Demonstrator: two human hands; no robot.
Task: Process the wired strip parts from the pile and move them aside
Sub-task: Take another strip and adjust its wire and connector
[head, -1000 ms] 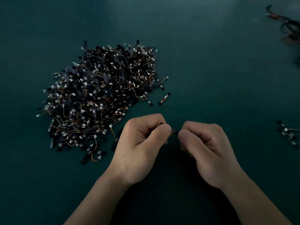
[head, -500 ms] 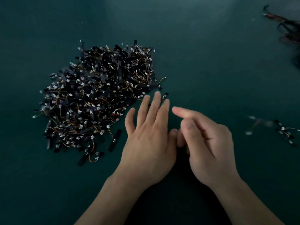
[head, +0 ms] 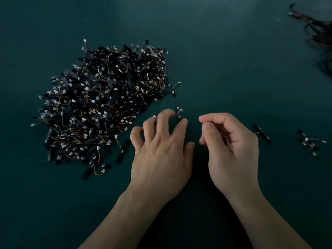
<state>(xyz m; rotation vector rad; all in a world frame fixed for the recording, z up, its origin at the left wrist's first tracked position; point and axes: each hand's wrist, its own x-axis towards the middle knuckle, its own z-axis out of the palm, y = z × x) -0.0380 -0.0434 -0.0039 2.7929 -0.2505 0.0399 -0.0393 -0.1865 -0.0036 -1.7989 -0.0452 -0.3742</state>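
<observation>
Left hand (head: pixel 159 150) claws with bent, blurred fingers (head: pixel 180 127) at a loose strip (head: pixel 178 112); grip unclear. Right hand (head: pixel 231 148) hangs loosely curled, empty. Best pinch that strip alone, clear of the pile (head: pixel 106 105) at the table's (head: pixel 233 69) left; finished strips (head: pixel 309 142) lie right.

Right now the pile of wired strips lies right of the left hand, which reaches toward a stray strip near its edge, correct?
No. The head view shows the pile left of the left hand, not right of it. That hand does reach toward a stray strip near the pile's edge.
</observation>
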